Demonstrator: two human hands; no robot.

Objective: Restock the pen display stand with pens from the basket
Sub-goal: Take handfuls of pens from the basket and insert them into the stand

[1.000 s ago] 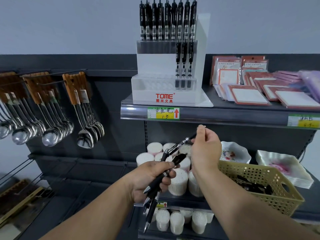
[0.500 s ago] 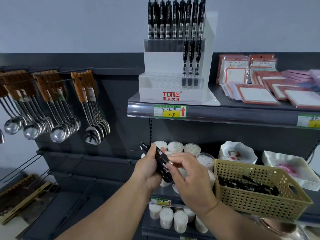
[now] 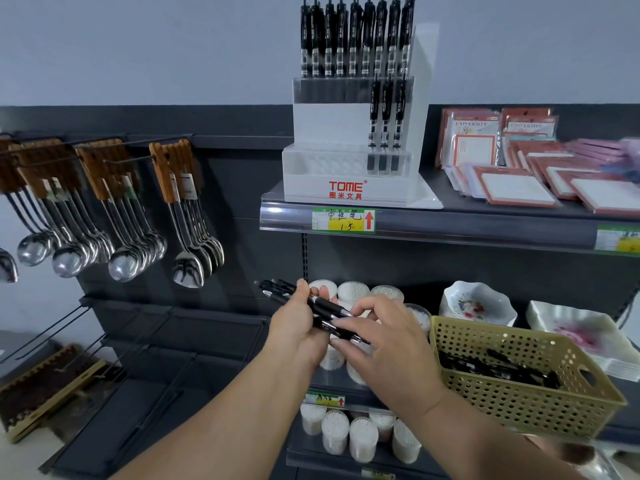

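Observation:
A white pen display stand (image 3: 349, 181) marked TOME stands on the upper shelf. Its top row is full of black pens (image 3: 353, 36); its lower row holds three pens (image 3: 385, 123) at the right. My left hand (image 3: 298, 332) grips a bundle of black pens (image 3: 308, 301) in front of the lower shelf. My right hand (image 3: 377, 337) pinches the tip end of one pen in that bundle. A yellow perforated basket (image 3: 512, 403) with more black pens (image 3: 498, 367) sits at the lower right.
Wooden-handled spoons (image 3: 114, 216) hang on hooks at the left. Notepads (image 3: 519, 181) lie on the upper shelf right of the stand. Round tubs of cotton swabs (image 3: 353, 292) and flowered plates (image 3: 474, 303) fill the lower shelf behind my hands.
My right hand came down from near the upper shelf to the bundle. My left hand turned the bundle from hanging down to lying across. The view shifted slightly left.

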